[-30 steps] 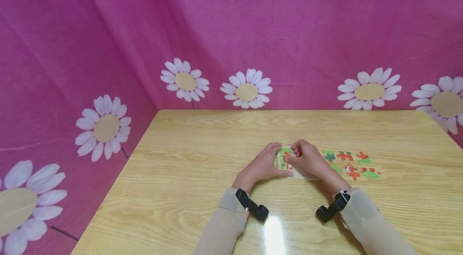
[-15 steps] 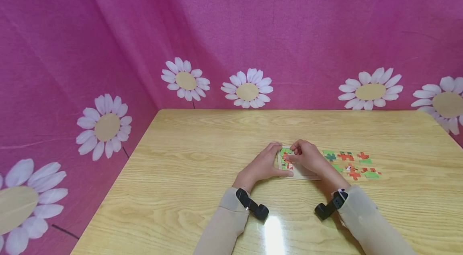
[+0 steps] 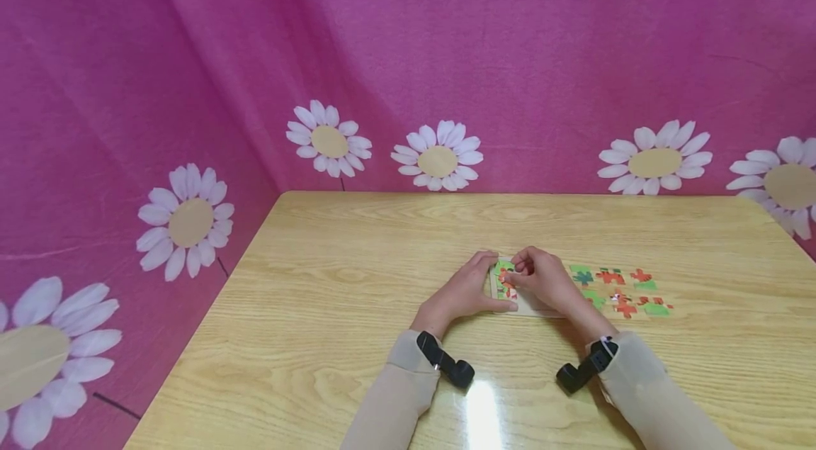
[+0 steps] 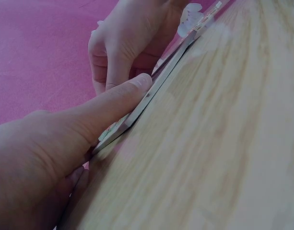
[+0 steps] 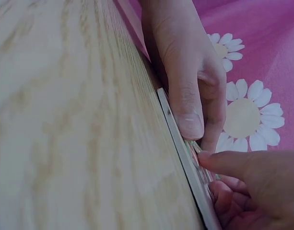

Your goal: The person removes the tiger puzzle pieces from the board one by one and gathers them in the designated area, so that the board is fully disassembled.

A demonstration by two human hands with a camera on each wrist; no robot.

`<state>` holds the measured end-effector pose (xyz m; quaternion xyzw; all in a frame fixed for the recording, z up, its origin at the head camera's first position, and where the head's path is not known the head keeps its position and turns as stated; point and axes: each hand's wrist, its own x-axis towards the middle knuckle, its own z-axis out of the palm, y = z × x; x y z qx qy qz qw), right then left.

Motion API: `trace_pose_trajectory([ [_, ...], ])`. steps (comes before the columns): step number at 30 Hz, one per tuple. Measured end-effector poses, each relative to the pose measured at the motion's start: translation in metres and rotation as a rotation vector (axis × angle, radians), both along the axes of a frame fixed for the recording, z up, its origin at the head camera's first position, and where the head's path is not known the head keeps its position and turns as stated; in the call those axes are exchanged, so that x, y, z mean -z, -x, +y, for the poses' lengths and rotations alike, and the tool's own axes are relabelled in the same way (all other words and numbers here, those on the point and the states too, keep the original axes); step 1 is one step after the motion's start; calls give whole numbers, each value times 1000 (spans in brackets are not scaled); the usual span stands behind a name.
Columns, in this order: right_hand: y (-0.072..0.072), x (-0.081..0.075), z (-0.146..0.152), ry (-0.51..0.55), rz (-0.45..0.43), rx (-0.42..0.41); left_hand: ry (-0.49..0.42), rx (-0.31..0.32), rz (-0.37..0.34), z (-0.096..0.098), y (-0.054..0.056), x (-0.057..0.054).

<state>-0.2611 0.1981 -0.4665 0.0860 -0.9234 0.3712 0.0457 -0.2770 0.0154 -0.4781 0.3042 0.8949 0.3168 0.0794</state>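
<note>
A shallow light-coloured puzzle tray [image 3: 535, 307] lies on the table, with green and red puzzle pieces [image 3: 500, 268] along its left end. My left hand [image 3: 460, 292] grips that end, its thumb on the near edge and its fingers at the far edge. In the left wrist view the thumb lies along the tray's rim [image 4: 142, 106]. Over the laid pieces, my right hand [image 3: 547, 283] pinches a puzzle piece [image 5: 197, 146] between thumb and curled fingers, low against the tray. Most of that piece is hidden by the fingers.
Several loose puzzle pieces [image 3: 621, 305], red, green and white, lie to the right of the tray. The wooden table [image 3: 357, 259] runs back to a pink curtain [image 3: 510, 46] with white flowers. A black wrist camera [image 3: 446, 361] sits on each forearm.
Both hands stay at the tray. The right thumb and fingers shift only slightly over the pieces at the left end.
</note>
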Motion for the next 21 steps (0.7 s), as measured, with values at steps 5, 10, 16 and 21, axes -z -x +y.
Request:
trace_pose_trajectory([
  [5, 1, 4, 4, 2, 71, -18, 5, 3, -2, 0, 0, 0],
  [10, 1, 6, 9, 17, 75, -47, 5, 11, -10, 0, 1, -1],
  [16, -2, 5, 13, 14, 102, -62, 10, 14, -21, -1, 0, -3],
  [21, -5, 2, 15, 32, 104, -67, 14, 16, -8, -1, 0, -3],
])
